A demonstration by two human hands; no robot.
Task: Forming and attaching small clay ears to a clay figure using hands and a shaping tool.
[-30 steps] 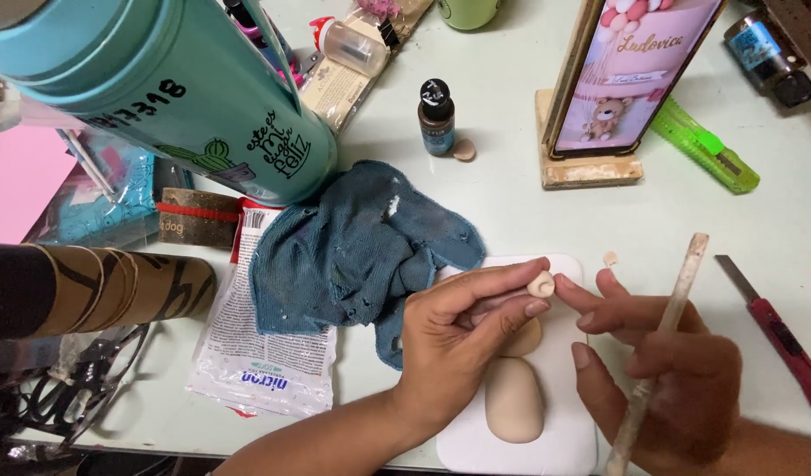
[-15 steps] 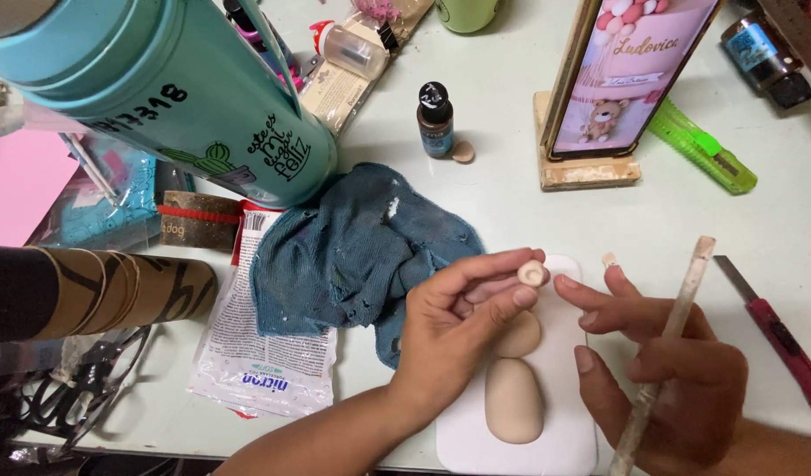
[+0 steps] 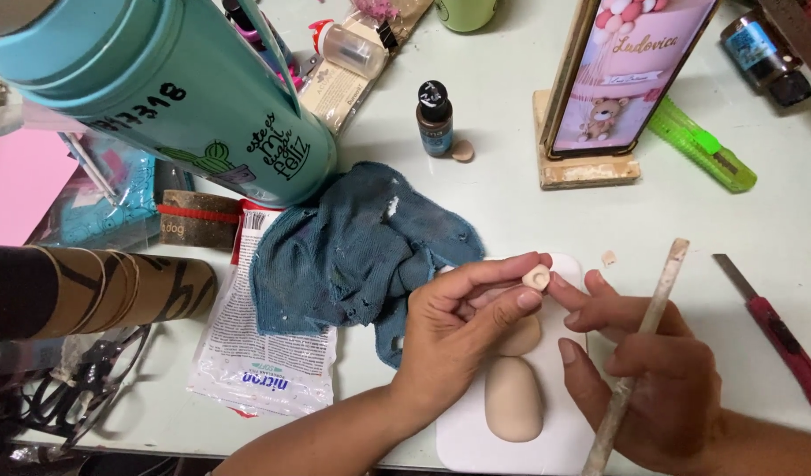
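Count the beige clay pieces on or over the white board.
3: a small clay bit pinched in the left hand fingertips, a rounded clay piece beneath that hand, and a long oval clay piece on the white board. More may be hidden.

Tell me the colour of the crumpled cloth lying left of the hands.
The crumpled cloth is a faded, dusty blue-teal; the head view, the only one, shows it.

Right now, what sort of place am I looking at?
Most likely a home craft table for clay modelling. The left hand pinches a small beige clay piece, the right hand holds a modelling stick, and a small paint bottle stands nearby.
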